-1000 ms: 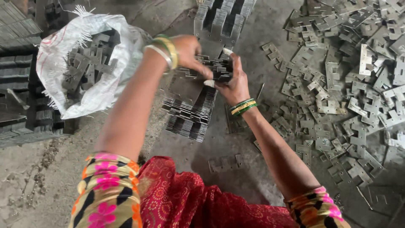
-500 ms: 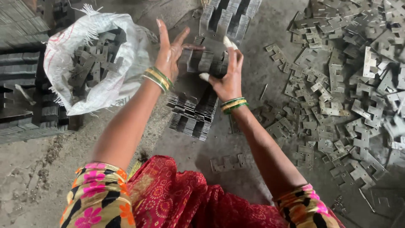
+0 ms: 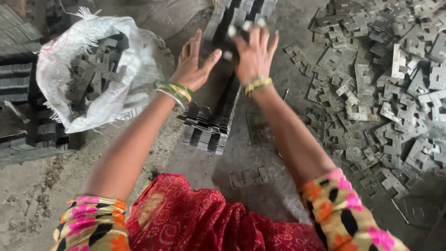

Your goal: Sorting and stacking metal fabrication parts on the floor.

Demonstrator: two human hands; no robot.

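Observation:
A long row of thin dark metal plates [image 3: 208,129] stands on edge on the concrete floor in front of me. My right hand [image 3: 254,52], with pale caps on the fingertips and bangles at the wrist, grips a bundle of plates [image 3: 222,33] at the far part of that row. My left hand [image 3: 191,64] is open with its fingers apart. It hovers just left of the bundle, over the row, and holds nothing.
A white woven sack [image 3: 69,60] full of notched metal plates lies open at the left. Stacked plates [image 3: 18,79] line the far left edge. Several loose grey plates [image 3: 371,97] cover the floor at the right. Single plates [image 3: 248,176] lie near my knees.
Both hands held the bundle a second ago. The left hand let go and opened, and the right hand carried the bundle farther along the row, away from me.

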